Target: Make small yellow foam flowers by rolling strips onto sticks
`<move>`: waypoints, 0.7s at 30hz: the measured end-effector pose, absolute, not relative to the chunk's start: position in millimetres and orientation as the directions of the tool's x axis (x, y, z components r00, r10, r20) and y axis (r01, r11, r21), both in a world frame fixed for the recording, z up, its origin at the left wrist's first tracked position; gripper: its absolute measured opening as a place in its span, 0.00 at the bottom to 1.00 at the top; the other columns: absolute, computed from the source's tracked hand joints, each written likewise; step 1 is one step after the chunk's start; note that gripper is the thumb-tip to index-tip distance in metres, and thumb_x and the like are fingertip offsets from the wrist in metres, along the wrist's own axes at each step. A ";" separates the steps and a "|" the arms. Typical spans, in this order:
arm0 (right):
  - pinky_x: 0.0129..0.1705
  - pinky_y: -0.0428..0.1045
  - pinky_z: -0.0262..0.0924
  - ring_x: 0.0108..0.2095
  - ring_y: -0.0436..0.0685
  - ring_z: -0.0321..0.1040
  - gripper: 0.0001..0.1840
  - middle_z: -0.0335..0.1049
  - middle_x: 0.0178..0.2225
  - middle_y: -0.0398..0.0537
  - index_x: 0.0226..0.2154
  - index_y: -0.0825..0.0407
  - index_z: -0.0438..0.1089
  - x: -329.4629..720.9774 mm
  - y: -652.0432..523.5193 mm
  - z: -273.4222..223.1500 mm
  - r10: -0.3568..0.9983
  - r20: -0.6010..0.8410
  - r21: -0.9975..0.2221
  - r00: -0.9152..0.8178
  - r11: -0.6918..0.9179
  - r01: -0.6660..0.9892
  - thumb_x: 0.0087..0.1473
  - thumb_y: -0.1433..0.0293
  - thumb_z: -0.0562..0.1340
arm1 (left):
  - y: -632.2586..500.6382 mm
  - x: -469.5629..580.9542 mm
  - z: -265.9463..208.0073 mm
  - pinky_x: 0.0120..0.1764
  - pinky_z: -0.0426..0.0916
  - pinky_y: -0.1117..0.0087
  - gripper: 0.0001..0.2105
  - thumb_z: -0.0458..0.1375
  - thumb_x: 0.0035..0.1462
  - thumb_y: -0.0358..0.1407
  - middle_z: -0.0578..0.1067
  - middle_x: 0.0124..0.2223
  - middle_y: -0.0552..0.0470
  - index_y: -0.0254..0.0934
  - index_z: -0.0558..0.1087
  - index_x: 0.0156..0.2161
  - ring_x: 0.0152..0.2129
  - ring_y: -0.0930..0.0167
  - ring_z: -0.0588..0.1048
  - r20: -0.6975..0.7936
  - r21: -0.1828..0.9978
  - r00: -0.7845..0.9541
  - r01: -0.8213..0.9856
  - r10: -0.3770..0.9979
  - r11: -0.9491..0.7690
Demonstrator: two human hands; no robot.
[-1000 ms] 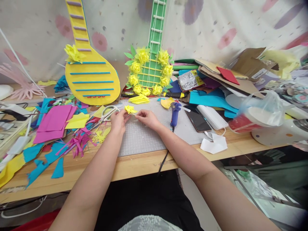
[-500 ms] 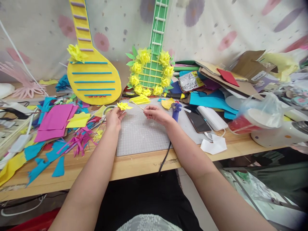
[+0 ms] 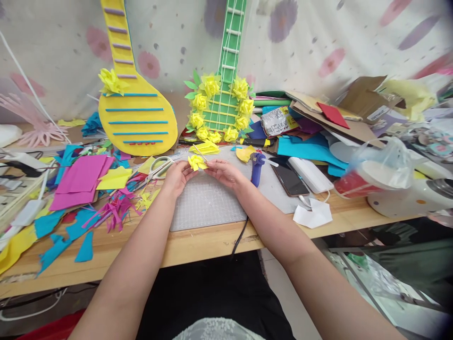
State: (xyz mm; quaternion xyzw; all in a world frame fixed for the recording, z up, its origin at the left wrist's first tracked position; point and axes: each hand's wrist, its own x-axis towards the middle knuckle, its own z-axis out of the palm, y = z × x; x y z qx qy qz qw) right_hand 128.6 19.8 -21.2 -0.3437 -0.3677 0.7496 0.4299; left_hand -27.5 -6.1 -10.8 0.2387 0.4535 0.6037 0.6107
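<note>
A yellow paper flower [image 3: 197, 162] is pinched by my left hand [image 3: 180, 176] above the grey cutting mat [image 3: 208, 205]. My right hand [image 3: 225, 173] meets the flower from the other side and grips a thin pale stick [image 3: 200, 152], which slants up behind the petals. Both hands' fingertips are close together at the flower. A small pile of yellow paper pieces [image 3: 207, 148] lies just beyond it. Scissors [image 3: 158, 168] rest left of my left hand, and a blue glue gun [image 3: 257, 170] stands right of my right hand.
A yellow paper instrument [image 3: 141, 130] and a green one with yellow flowers [image 3: 226, 101] lean at the back. Coloured scraps [image 3: 81, 182] cover the left side. A phone [image 3: 288, 177], power bank [image 3: 308, 174] and bagged cup [image 3: 368, 177] sit right.
My left hand has carried the flower rightward to meet my right hand. The stick now tilts upward at the flower; the scissors show more fully.
</note>
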 end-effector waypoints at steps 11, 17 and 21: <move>0.51 0.49 0.58 0.35 0.49 0.69 0.06 0.72 0.26 0.40 0.19 0.52 0.70 129.5 26.2 -25.3 0.968 -0.010 -0.791 -0.249 -0.160 -0.590 0.36 0.73 0.68 | -14.7 -17.5 -4.4 0.39 0.72 0.74 0.10 0.50 0.59 0.33 0.77 0.33 0.44 0.27 0.69 0.40 0.32 0.73 0.77 -0.418 0.562 0.233 -0.693 0.878 0.452; 0.51 0.49 0.58 0.35 0.49 0.69 0.06 0.72 0.27 0.40 0.19 0.52 0.69 128.8 24.0 -24.8 0.962 0.010 -0.798 -0.272 -0.156 -0.583 0.37 0.73 0.68 | -12.2 -18.0 -7.7 0.36 0.73 0.76 0.08 0.50 0.59 0.29 0.77 0.32 0.45 0.27 0.69 0.40 0.30 0.75 0.77 -0.434 0.549 0.182 -0.723 0.882 0.419; 0.51 0.50 0.58 0.34 0.48 0.68 0.06 0.71 0.27 0.40 0.20 0.52 0.67 128.5 23.3 -25.0 0.961 0.026 -0.813 -0.276 -0.140 -0.565 0.38 0.73 0.67 | -11.5 -19.8 -7.7 0.36 0.73 0.77 0.07 0.50 0.58 0.28 0.77 0.31 0.46 0.28 0.70 0.37 0.30 0.75 0.77 -0.430 0.555 0.167 -0.727 0.887 0.405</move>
